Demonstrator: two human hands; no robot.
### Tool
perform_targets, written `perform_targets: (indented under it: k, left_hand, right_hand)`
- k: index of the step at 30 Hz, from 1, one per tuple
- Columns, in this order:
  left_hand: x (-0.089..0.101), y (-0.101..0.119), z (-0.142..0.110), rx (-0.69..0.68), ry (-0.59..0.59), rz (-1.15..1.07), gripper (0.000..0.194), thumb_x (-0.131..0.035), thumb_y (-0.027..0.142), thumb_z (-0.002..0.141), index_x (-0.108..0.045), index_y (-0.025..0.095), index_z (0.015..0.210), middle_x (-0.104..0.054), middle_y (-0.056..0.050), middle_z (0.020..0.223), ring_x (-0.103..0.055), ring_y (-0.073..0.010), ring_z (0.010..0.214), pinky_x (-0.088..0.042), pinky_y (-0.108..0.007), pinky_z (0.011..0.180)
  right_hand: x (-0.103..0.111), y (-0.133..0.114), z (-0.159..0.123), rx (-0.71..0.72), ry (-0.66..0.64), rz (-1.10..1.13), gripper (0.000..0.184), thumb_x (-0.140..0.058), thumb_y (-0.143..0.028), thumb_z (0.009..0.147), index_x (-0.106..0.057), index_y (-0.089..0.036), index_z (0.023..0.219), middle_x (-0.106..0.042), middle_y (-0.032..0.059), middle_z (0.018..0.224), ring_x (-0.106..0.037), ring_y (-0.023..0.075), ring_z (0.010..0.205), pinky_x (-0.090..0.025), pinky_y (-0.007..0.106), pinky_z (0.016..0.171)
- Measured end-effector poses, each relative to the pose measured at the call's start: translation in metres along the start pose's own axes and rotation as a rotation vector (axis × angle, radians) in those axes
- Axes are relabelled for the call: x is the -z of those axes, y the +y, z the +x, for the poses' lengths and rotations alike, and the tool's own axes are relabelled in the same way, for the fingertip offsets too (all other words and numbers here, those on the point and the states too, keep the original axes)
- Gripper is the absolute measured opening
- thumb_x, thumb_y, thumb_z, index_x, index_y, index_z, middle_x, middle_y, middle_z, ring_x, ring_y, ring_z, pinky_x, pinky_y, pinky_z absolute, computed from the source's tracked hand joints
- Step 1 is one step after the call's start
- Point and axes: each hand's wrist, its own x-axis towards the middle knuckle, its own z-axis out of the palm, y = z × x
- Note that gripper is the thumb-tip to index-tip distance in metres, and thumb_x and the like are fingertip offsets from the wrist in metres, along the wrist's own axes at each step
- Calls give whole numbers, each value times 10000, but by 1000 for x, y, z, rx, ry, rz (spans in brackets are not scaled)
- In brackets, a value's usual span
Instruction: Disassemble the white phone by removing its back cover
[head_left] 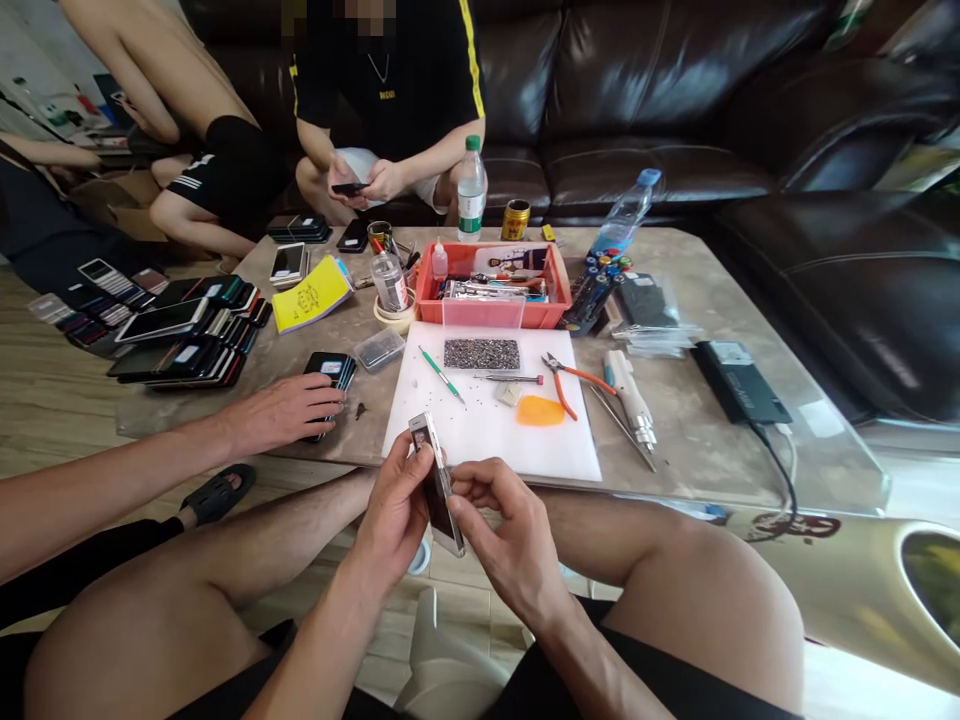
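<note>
A slim smartphone [435,485] is held edge-on above my knees, tilted with its top toward the table. My left hand [394,515] grips its left side, fingers curled round it. My right hand [510,535] pinches its right edge near the middle. Just beyond lies a white work mat [491,425] with a patch of tiny screws [481,353], a green screwdriver [441,375], an orange pick [540,411] and orange-handled cutters [568,378].
Another person's hand [289,410] rests on a phone stack [330,372] at the left. A red parts tray [491,285], bottles, a yellow notebook [309,297] and rows of phones [180,335] cover the table. A seated person [386,100] handles a phone across it.
</note>
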Motion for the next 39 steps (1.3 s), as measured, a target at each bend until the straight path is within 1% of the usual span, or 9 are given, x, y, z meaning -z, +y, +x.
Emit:
perform_targets:
  k: [3, 7, 13, 20, 24, 29, 32, 35, 39]
  left_hand:
    - [-3, -2, -4, -34, -16, 26, 495, -951, 353, 710, -670, 228, 1097, -706, 3, 910, -639, -110, 811, -497, -205, 763]
    - [-7, -2, -8, -90, -11, 72, 541, -963, 360, 683, -658, 236, 1112, -697, 18, 889, -626, -108, 788, -486, -205, 759]
    - [-8, -3, -11, -198, -9, 163, 513, -920, 316, 741, -650, 250, 1171, -721, -10, 1064, -658, -160, 1008, -490, -246, 912]
    - [-1, -7, -10, -281, 32, 236, 536, -914, 293, 747, -644, 258, 1210, -722, -11, 1096, -641, -154, 1024, -475, -231, 917]
    - [2, -6, -9, -313, 24, 314, 539, -892, 286, 779, -640, 269, 1255, -732, -19, 1118, -655, -172, 1047, -488, -242, 920]
    - [3, 2, -11, -233, -80, 392, 533, -830, 311, 851, -637, 243, 1344, -747, -63, 1193, -684, -201, 1064, -517, -266, 920]
    - [1, 9, -15, -130, -117, 365, 606, -843, 295, 832, -632, 247, 1397, -749, -72, 1227, -697, -223, 1080, -541, -276, 910]
    - [-3, 13, -22, -44, -178, 333, 692, -868, 246, 796, -619, 271, 1440, -721, -72, 1319, -666, -264, 1215, -532, -304, 991]
    - [-9, 15, -30, 48, -267, 279, 806, -879, 218, 779, -552, 299, 1512, -684, -77, 1388, -647, -288, 1268, -512, -346, 1051]
  right_hand:
    - [-3, -7, 5, -25, 64, -35, 84, -691, -194, 900, -692, -229, 976, -708, -14, 854, -679, 137, 774, -563, 250, 747]
    - [-6, -12, 8, -95, 87, -31, 23, -681, -240, 905, -692, -222, 912, -721, -7, 808, -686, 145, 732, -569, 261, 720]
    - [-4, -11, 8, -173, 117, -58, 84, -699, -304, 887, -711, -221, 878, -736, 11, 786, -673, 163, 698, -559, 283, 686]
    - [-3, -11, 10, -290, 96, -78, 110, -704, -327, 863, -713, -221, 834, -747, 25, 785, -672, 183, 710, -542, 308, 693]
    - [0, -10, 12, -361, 100, -98, 142, -698, -355, 849, -694, -216, 821, -718, 21, 754, -642, 181, 691, -501, 299, 652]
    - [10, -3, 16, -470, 55, 109, 231, -733, -416, 813, -660, -197, 803, -643, -5, 714, -570, 155, 671, -459, 275, 634]
    - [15, 5, 15, -560, 40, 344, 270, -799, -417, 753, -645, -196, 770, -595, -23, 699, -533, 140, 655, -476, 273, 651]
    - [17, 16, 11, -672, 58, 612, 320, -845, -429, 734, -623, -199, 751, -535, -39, 674, -479, 119, 612, -452, 244, 584]
    - [16, 29, 6, -704, 52, 780, 302, -850, -418, 765, -640, -203, 801, -567, -24, 731, -500, 130, 628, -452, 246, 557]
